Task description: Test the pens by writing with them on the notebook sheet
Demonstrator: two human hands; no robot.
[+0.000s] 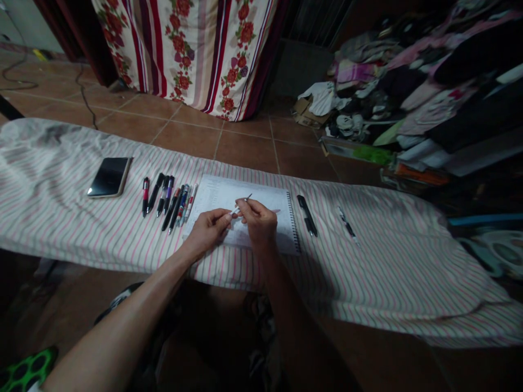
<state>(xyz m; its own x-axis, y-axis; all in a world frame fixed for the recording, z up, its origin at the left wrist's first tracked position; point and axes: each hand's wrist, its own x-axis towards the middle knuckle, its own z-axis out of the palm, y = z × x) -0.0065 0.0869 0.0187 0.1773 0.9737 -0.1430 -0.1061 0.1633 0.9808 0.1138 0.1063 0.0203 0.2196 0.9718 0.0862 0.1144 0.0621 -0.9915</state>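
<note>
Both my hands meet over a white spiral notebook (pixel 269 204) lying on a pink-striped cloth (pixel 384 261). My left hand (pixel 208 231) and my right hand (pixel 258 220) are both closed in a pinch on a thin white pen (pixel 241 206), which sticks up between them. A row of several pens (pixel 169 200) lies just left of the notebook. A black pen (pixel 307 215) lies right of the notebook's spiral, and another pen (pixel 346 223) lies further right.
A dark phone (pixel 109 176) rests on the cloth at the left. Beyond the cloth is brown tiled floor (pixel 245 147), a floral striped curtain (pixel 192 49) and a heap of clothes (pixel 429 87) at the back right. A cable (pixel 84 95) runs across the floor.
</note>
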